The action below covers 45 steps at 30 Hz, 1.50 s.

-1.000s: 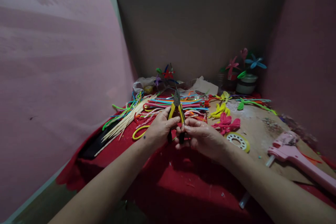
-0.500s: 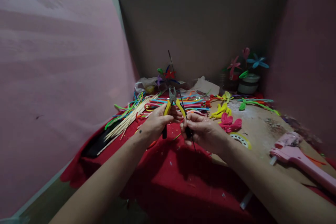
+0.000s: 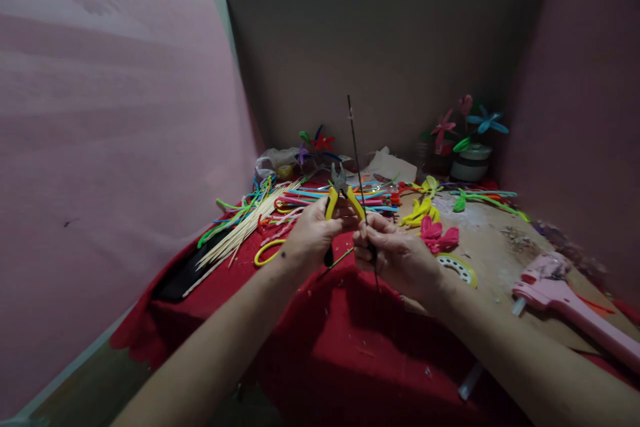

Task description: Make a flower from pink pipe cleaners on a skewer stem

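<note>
Yellow-handled pliers [image 3: 339,180] stand with jaws up between my hands, their handles spread apart. My left hand [image 3: 317,230] is wrapped round the left handle. A thin dark stick [image 3: 356,147] rises nearly upright from my right hand [image 3: 390,247], whose fingers pinch it beside the right handle. Whether my right fingers also grip that handle is hard to tell. Below the pliers, a thin green piece [image 3: 336,263] lies on the red cloth [image 3: 300,320].
Wooden sticks [image 3: 240,230] and pipe cleaners [image 3: 295,197] lie behind on the left. At right, a board [image 3: 485,233] bears yellow and pink petals [image 3: 439,235], a tape roll [image 3: 463,270] and a pink glue gun [image 3: 555,293]. Pipe-cleaner flowers [image 3: 487,120] stand behind.
Both hands and the pliers have shifted slightly right. The dark stick is now more upright, its top farther right. More of the yellow ring by my left wrist shows.
</note>
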Motion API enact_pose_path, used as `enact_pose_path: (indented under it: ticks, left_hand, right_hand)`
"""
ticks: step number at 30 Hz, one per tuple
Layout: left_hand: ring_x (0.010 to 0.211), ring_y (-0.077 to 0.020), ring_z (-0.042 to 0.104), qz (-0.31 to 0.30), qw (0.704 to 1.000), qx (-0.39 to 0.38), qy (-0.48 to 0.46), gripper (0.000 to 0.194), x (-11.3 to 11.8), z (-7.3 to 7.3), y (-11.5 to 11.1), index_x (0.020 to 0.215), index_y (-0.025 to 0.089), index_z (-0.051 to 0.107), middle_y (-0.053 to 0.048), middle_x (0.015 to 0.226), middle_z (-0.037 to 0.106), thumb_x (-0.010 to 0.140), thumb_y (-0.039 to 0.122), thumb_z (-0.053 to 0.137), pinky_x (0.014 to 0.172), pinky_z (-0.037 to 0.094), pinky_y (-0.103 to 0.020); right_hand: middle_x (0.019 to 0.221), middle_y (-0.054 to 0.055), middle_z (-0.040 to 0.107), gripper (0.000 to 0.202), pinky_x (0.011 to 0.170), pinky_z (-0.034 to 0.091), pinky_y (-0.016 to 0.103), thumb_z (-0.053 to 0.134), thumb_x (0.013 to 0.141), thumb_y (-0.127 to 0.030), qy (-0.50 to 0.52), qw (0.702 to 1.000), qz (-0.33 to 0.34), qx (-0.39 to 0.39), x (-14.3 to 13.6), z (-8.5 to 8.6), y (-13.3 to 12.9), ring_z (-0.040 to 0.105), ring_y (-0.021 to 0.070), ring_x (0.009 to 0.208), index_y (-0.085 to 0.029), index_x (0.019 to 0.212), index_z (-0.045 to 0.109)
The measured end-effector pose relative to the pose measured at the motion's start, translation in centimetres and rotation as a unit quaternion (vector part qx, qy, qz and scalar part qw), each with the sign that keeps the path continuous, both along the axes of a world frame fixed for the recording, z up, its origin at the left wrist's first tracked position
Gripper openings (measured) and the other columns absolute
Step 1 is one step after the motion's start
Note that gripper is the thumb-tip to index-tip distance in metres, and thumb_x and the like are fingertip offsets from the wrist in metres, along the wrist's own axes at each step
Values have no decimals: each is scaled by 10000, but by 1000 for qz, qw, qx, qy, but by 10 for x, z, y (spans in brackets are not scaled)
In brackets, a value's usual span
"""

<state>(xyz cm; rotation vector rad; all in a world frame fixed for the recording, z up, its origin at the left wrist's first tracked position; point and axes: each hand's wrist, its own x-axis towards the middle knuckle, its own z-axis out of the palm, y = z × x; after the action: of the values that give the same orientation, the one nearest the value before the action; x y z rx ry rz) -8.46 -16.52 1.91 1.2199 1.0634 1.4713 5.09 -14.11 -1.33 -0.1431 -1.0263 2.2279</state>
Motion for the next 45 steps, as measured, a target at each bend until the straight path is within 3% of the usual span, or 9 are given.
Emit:
enact_pose_path:
  ticks: [4, 7, 13, 16, 21, 26, 32, 38, 45]
  left_hand:
    - [763, -156, 614, 1, 1000, -2, -4, 288, -6, 3, -2, 783, 141, 560, -37, 802, 650, 522, 20, 569, 710, 469, -258]
    - [681, -143, 606, 26, 999, 7, -29, 320, 4, -5, -3, 824, 165, 569, -30, 809, 656, 539, 30, 519, 602, 463, -243]
    - [418, -83, 467, -42, 994, -71, -72, 267, 18, -15, -3, 789, 141, 582, -21, 656, 618, 547, 85, 485, 424, 377, -223]
    - [441, -77, 463, -10, 997, -60, -53, 243, 9, -8, -4, 696, 147, 567, 25, 573, 542, 499, 30, 486, 447, 378, -214]
    - [528, -75, 501, -125, 985, -105, -59, 293, -14, 10, -6, 667, 132, 560, 21, 609, 534, 449, -50, 491, 533, 417, -195]
    - [557, -52, 517, -141, 979, -95, -114, 303, -16, 7, -8, 742, 134, 590, 28, 656, 525, 504, -42, 526, 526, 424, -149]
    - [748, -162, 598, -140, 985, -101, 11, 370, -40, 21, -18, 931, 136, 610, -69, 858, 625, 589, 5, 560, 621, 496, -243]
    - [897, -217, 572, -101, 975, -129, 150, 416, -59, 29, -31, 962, 154, 606, -92, 979, 620, 570, 17, 586, 666, 505, -279]
    - [906, -214, 512, -44, 895, -173, 409, 264, -46, 30, -39, 840, 143, 566, -15, 838, 577, 577, 121, 558, 799, 428, -317]
  right_hand:
    - [664, -34, 457, 117, 511, 306, 207, 617, 732, -172, -9, 1000, 10, 1, -2, -2, 0, 390, 77, 551, -184, 737, 500]
    - [643, -37, 439, 137, 497, 290, 204, 629, 721, -182, -15, 1000, 24, -9, -5, -4, -4, 371, 77, 541, -180, 710, 493]
    - [650, -28, 443, 124, 479, 268, 203, 622, 718, -186, 5, 1000, 7, -2, -2, -6, -6, 382, 83, 554, -176, 695, 501]
    - [660, -26, 455, 133, 473, 267, 204, 633, 706, -199, -1, 1000, 14, -10, -2, -6, -6, 395, 85, 555, -178, 697, 503]
    - [698, -22, 485, 129, 473, 286, 203, 635, 706, -184, 5, 999, 24, -21, 0, -1, -7, 425, 87, 574, -185, 731, 509]
    - [719, -18, 505, 86, 469, 360, 190, 602, 746, -170, 10, 999, 36, -18, 2, -4, -4, 449, 79, 575, -180, 766, 519]
    - [838, 19, 574, 82, 576, 540, 365, 589, 778, -219, -59, 998, 6, 28, 3, -6, 8, 602, 158, 699, -167, 825, 545]
    - [609, 28, 640, 177, 355, 415, 179, 588, 783, -295, -100, 991, -58, 66, 3, -5, 15, 558, 102, 408, -150, 882, 563]
    - [586, 55, 664, 193, 413, 444, 200, 549, 774, -232, -130, 988, -54, 71, 7, 3, 14, 588, 121, 416, -105, 915, 584]
